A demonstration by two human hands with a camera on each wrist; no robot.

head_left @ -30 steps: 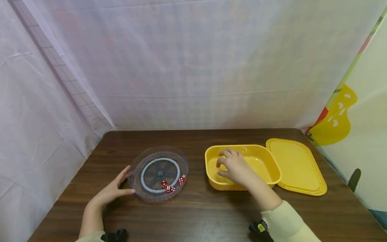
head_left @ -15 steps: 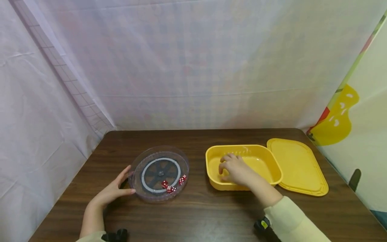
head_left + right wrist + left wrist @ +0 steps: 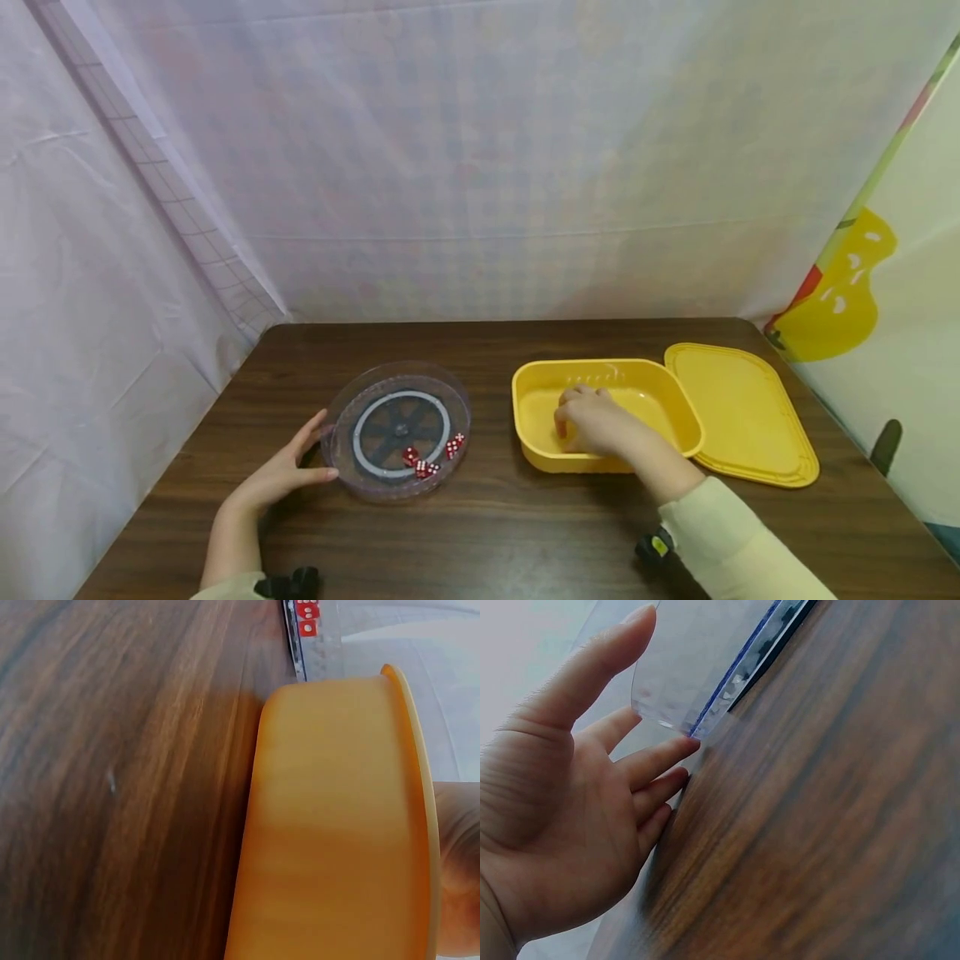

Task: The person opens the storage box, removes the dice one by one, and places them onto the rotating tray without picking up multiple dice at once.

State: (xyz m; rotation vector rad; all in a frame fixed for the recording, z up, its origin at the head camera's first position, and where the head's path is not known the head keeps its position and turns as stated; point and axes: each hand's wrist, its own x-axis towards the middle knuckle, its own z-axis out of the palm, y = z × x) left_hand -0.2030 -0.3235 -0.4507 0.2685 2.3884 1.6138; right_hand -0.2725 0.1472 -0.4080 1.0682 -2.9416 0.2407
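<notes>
My left hand [image 3: 281, 477] rests at the left side of a round clear plastic dish [image 3: 337, 433], its thumb and fingers spread and touching the wall. In the left wrist view, the left hand [image 3: 577, 802] has its fingers nearly straight against the dish's edge [image 3: 682, 667]. Several red dice [image 3: 422, 468] with white dots lie in the dish. My right hand [image 3: 600, 423] reaches down into a yellow plastic tub [image 3: 660, 392], fingers bent downward; whatever is at its fingertips is hidden. The right wrist view shows mainly the tub's outer wall [image 3: 330, 825].
A flat yellow lid [image 3: 738, 412] lies right of the tub, next to its rim. Everything stands on a dark wooden table [image 3: 465, 542]. White cloth [image 3: 465, 167] hangs behind the table.
My right hand has moved down and slightly right inside the tub, its fingers pointing more downward. My left hand, the dish and the dice have stayed put.
</notes>
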